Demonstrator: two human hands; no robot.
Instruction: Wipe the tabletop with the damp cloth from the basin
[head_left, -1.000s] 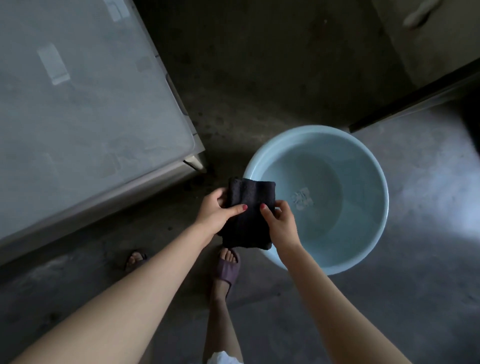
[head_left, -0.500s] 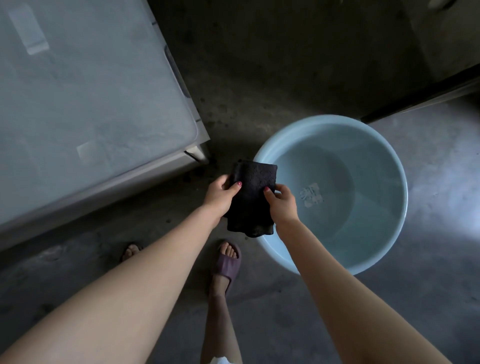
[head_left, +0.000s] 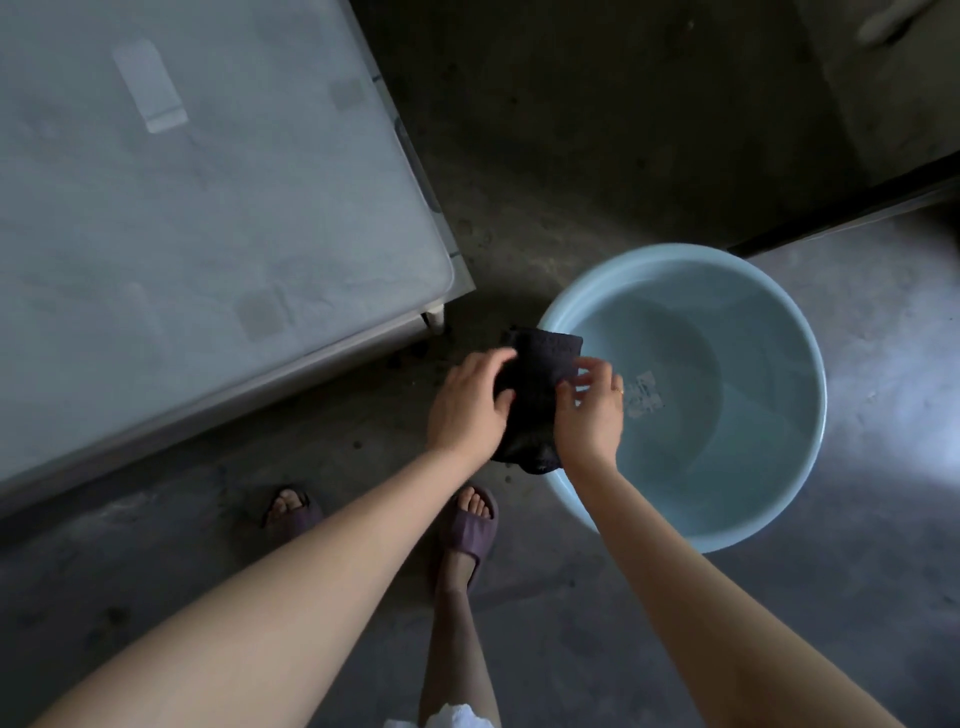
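Over the basin's (head_left: 571, 499) near-left rim, gripping the dark cloth (head_left: 540, 384) with left hand (head_left: 470, 408) and right hand (head_left: 589, 415), both grips grasping it.

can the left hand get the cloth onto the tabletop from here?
Probably yes. The left hand grips the dark cloth together with the right hand, beside the basin rim. The tabletop corner lies just up-left of the hands, nothing between; the right hand must release first.

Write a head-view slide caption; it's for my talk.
Both hands, left and right, hold a dark cloth beside the basin.
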